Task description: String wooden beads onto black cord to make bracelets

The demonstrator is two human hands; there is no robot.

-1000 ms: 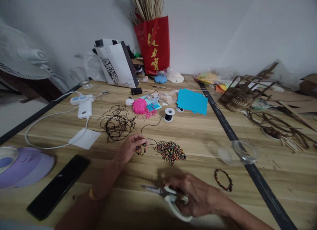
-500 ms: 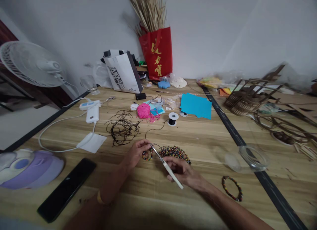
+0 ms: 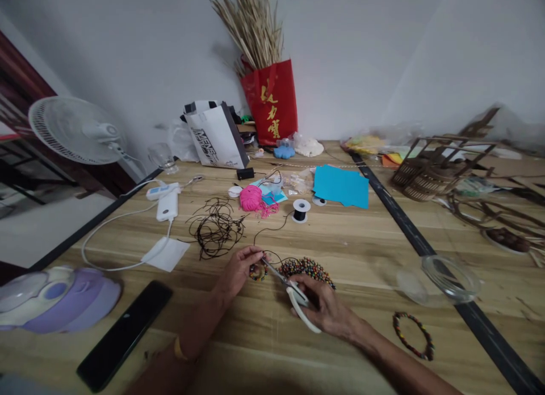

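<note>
My left hand (image 3: 238,268) pinches a small beaded bracelet (image 3: 258,271) against the wooden table (image 3: 349,236). A thin black cord runs from it toward a spool (image 3: 301,209). My right hand (image 3: 326,308) grips white-handled scissors (image 3: 293,293), whose blades point up-left and reach the cord right beside the bracelet. A pile of coloured wooden beads (image 3: 307,267) lies just behind the scissors, partly hidden by my right hand.
A finished bead bracelet (image 3: 413,335) lies at the right front, near a clear lid (image 3: 451,271). A tangle of black cord (image 3: 216,228), pink yarn (image 3: 250,197), blue paper (image 3: 341,185), a black phone (image 3: 125,333), a purple device (image 3: 55,296), a power bank (image 3: 167,204), a fan (image 3: 74,130), bags and wooden parts stand around.
My right hand has brought the scissors from the table's front edge up to the cord beside the bracelet. The left hand has kept its pinch on the bracelet. The camera has tilted up slightly.
</note>
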